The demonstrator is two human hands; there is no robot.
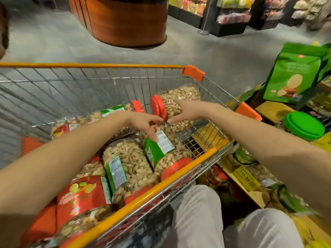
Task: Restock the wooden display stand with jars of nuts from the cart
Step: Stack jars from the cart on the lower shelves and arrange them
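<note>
Both bare arms are stretched forward over the wire cart (100,81), whose rim is edged in orange. Clear jars of nuts with red lids are lain on their sides inside the cart, several of them wrapped in green or red labels.

The right hand (186,111) is wrapped around a jar of pistachios (176,106) that is raised above the others near the cart's far right corner; the jar is tilted on its side with its red lid (157,108) turned to the left. The fingers are curled over the jar's clear wall, so it is gripped by this hand.

The left hand (145,124) is held just beside the same jar, below its lid, with the fingers spread and pointed downward; the fingertips are laid on a green-labelled jar (161,151) resting in the cart. Nothing is enclosed by this hand.

To the right of the cart, the wooden display stand (254,192) is seen with a yellow price tag (244,174) on its edge and jars stacked on its shelves. A green-lidded jar (304,126) and a green pouch (293,74) are placed on its top. Pale trousers are visible at the lower edge.
</note>
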